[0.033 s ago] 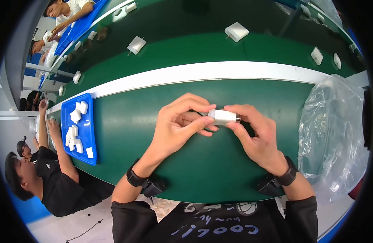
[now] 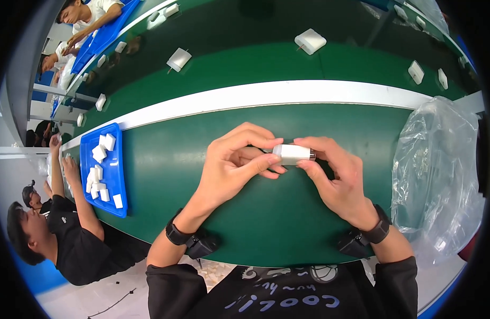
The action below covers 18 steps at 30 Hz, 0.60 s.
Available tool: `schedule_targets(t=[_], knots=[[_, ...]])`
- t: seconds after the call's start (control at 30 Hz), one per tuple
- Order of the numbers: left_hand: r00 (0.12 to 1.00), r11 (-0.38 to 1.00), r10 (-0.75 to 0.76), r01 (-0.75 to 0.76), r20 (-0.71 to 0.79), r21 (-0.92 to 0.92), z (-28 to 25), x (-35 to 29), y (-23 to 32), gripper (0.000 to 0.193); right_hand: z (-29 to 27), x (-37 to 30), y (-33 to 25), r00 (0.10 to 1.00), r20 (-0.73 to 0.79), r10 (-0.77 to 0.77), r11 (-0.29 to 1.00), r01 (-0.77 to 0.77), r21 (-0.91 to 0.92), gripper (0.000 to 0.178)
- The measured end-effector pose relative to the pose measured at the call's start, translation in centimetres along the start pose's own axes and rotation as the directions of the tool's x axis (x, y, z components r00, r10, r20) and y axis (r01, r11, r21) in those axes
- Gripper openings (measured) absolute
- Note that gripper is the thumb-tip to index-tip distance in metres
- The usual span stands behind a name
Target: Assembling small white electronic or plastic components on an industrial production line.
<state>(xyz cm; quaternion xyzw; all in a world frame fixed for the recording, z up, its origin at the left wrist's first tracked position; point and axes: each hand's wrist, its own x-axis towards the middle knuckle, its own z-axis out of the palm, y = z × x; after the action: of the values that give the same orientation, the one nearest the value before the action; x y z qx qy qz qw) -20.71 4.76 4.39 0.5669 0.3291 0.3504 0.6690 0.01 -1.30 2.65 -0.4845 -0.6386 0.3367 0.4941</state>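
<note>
A small white charger plug (image 2: pixel 294 154) is held level between my two hands above the green work surface. The thumb and fingertips of my left hand (image 2: pixel 245 154) pinch its left end. At the other end, near the metal prongs, my right hand (image 2: pixel 332 167) grips it between thumb and fingers. My fingers cover part of both ends.
A blue tray (image 2: pixel 120 175) with several white chargers lies to the left, near a co-worker (image 2: pixel 69 228). Beyond the white rail (image 2: pixel 287 93), a green belt (image 2: pixel 245 64) carries spaced-out chargers. Clear plastic bag (image 2: pixel 436 181) on the right.
</note>
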Motion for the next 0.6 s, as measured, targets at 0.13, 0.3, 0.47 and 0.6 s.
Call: schedule_targets(t=[0.13, 0.3, 0.47, 0.6], knots=[[1.0, 0.999, 0.012, -0.012, 0.02, 0.039, -0.2, -0.1, -0.1, 0.017, -0.3, 0.1, -0.3, 0.999, 0.016, 0.048, 0.998, -0.048, 0.03, 0.026], [0.999, 0.997, -0.035, 0.032, 0.038, 0.065, 0.0, 0.0, 0.2, 0.016, -0.8, 0.2, -0.7, 0.993, 0.118, -0.004, 1.0, 0.007, -0.026, 0.021], [0.999, 0.998, 0.043, -0.044, 0.03, 0.048, 0.2, -0.6, -0.4, 0.023, -0.7, 0.5, -0.7, 0.987, 0.16, 0.014, 0.985, -0.041, 0.169, 0.021], [0.962, 0.978, -0.059, 0.109, 0.268, -0.177, 0.6, -0.8, 1.2, 0.063, -0.3, 0.2, -1.3, 0.962, 0.224, 0.153, 0.762, -0.26, 0.594, 0.034]])
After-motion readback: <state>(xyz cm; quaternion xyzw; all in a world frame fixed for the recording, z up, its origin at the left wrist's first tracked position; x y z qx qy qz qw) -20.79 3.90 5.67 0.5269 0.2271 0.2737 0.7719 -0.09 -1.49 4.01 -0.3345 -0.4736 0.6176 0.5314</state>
